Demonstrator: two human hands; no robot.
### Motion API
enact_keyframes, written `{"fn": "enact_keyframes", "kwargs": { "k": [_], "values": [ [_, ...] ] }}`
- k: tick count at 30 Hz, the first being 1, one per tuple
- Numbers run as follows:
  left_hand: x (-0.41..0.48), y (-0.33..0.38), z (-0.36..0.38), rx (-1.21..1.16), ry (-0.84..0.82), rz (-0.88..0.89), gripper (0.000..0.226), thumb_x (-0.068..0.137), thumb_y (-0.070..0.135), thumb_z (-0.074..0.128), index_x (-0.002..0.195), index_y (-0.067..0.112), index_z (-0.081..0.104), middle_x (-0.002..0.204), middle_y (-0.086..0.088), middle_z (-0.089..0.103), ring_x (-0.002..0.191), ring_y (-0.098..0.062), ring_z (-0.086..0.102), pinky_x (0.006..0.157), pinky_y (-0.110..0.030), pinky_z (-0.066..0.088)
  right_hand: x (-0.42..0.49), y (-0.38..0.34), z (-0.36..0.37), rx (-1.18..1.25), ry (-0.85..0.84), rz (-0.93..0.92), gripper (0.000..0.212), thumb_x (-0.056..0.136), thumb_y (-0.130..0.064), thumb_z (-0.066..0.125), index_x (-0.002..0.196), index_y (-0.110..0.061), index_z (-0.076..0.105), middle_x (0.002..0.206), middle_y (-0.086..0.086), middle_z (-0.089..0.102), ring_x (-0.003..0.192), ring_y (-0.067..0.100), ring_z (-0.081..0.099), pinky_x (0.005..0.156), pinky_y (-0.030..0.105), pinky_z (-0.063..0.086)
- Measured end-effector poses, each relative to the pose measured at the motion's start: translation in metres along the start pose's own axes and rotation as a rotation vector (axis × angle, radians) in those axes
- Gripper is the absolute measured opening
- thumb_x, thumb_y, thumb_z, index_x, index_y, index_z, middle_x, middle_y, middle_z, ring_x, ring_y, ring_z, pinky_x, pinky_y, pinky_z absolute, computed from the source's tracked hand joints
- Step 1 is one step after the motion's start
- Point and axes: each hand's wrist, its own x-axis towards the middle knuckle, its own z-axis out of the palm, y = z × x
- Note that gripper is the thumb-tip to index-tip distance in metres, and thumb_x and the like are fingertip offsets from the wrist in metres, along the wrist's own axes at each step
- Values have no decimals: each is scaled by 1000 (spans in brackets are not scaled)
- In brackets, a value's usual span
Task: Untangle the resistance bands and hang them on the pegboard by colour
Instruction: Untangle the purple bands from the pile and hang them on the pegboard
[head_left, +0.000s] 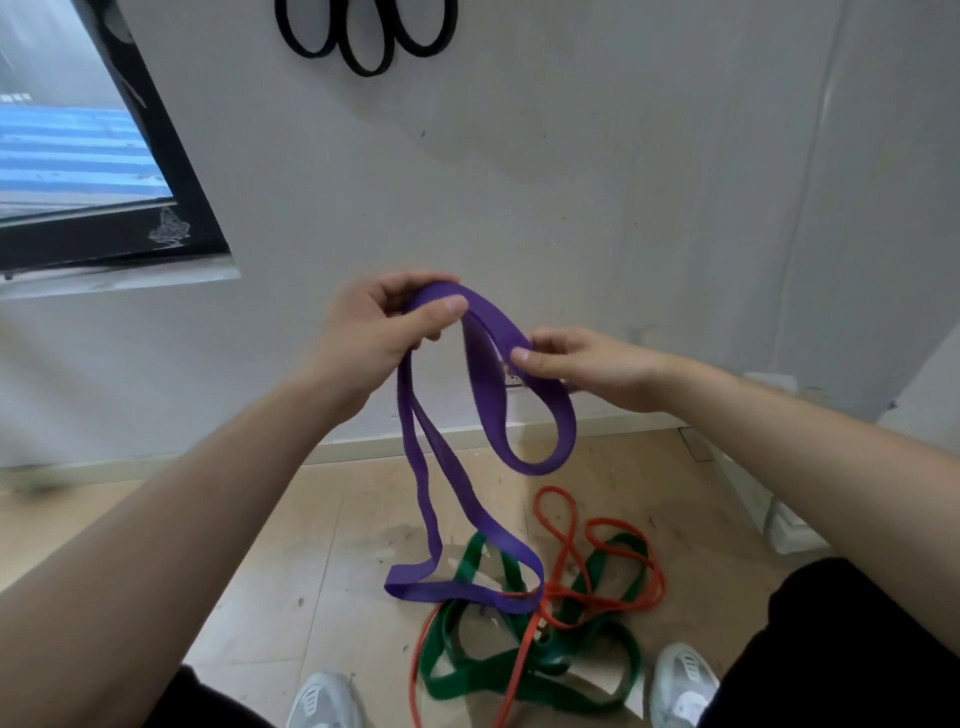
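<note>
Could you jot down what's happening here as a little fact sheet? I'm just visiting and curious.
left hand: grips the top of the purple band
right hand: pinches the same band's upper loop
band's lower end: trails down onto the pile
floor: green band and orange band, tangled together
wall: black bands hanging at the top of view

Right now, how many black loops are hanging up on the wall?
3, side by side high on the wall: left loop, middle loop hanging lowest, right loop. The frame cuts off their tops, so more may be hidden.
</note>
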Motion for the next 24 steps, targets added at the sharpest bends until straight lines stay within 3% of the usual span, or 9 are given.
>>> {"fn": "enact_keyframes", "kwargs": {
  "k": [3, 7, 10, 13, 17, 20, 24],
  "values": [
    [2, 4, -5, -11, 116, 37, 27, 89, 19, 74, 115, 12, 72, 84, 1, 70, 67, -5, 61, 67, -19, 50, -2, 23, 3, -74, -8, 94, 53, 87, -57, 65, 126, -22, 60, 117, 3, 66, 111, 21, 63, 97, 42, 54],
    [4, 6, -9, -27, 200, 47, 25, 89, 21, 75, 113, 15, 72, 86, 1, 70, 67, -5, 61, 68, -19, 51, 8, 38, 19, -145, 96, 116, 23, 94, -22, 70, 116, -16, 66, 105, 7, 72, 98, 25, 71, 83, 39, 61],
    [6, 2, -13, -9, 240, 44, 25, 89, 23, 75, 113, 16, 73, 86, 0, 71, 67, -5, 61, 67, -19, 51, 17, 38, 23, -15, 159, 161, 17, 96, -9, 65, 112, -10, 69, 100, 13, 73, 85, 22, 71, 76, 35, 62],
    [7, -7, -21, 37, 245, 12, 29, 88, 25, 76, 115, 15, 72, 89, 0, 72, 67, -4, 62, 66, -18, 51, 24, 32, 17, 193, 224, 176, 16, 97, -7, 62, 111, -5, 70, 91, 9, 69, 87, 21, 66, 73, 31, 59],
    [6, -22, -30, 55, 242, -62, 30, 85, 27, 79, 113, 17, 74, 87, 2, 73, 67, -6, 62, 66, -20, 49, 22, 21, 3, 429, 155, 174, 16, 99, -10, 59, 92, -18, 71, 74, 3, 62, 82, 16, 64, 76, 28, 51],
    [5, -27, -34, 75, 244, -88, 28, 86, 28, 78, 112, 18, 74, 91, 0, 74, 69, -7, 62, 68, -22, 51, 20, 14, -2, 592, 155, 150, 17, 100, -9, 56, 92, -14, 70, 75, 2, 66, 68, 12, 60, 70, 26, 52],
    [5, -29, -36, 88, 255, -101, 27, 87, 29, 77, 112, 17, 74, 92, -2, 74, 69, -6, 62, 67, -21, 51, 18, 7, -7, 739, 164, 115, 19, 102, -11, 52, 98, -14, 70, 86, 2, 70, 76, 13, 62, 76, 29, 48]
  ]
}}
